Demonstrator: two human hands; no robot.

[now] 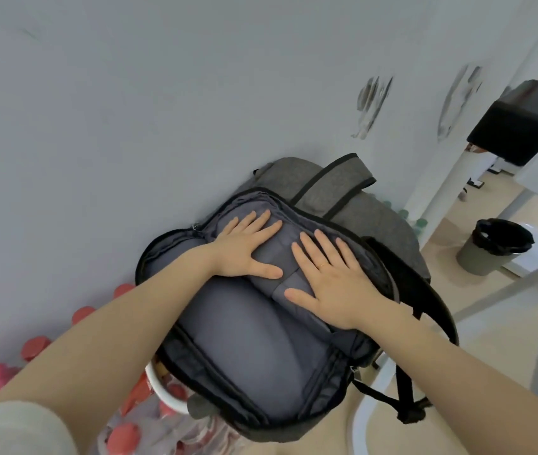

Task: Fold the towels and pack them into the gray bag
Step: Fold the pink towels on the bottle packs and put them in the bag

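From my remote seat I see the gray backpack (389, 224) lying unzipped on the pale table (130, 110), its main compartment facing the head camera. Both of my hands are flat inside the opening, fingers straight and spread. The left hand (244, 247) presses on the upper part of a folded gray towel (279, 254) that sits in the far end of the compartment; the right hand (333, 284), with a ring on one finger, presses just beside it on the same bundle. The towel's color is so close to the lining (244, 343) that I cannot tell for sure where one ends, or whether it is a single towel. Black straps (405, 389) hang off the table edge at right. Red-capped bottles (34, 346) stand near the bag's left side. A lined waste bin (494, 247) stands on the floor beyond.
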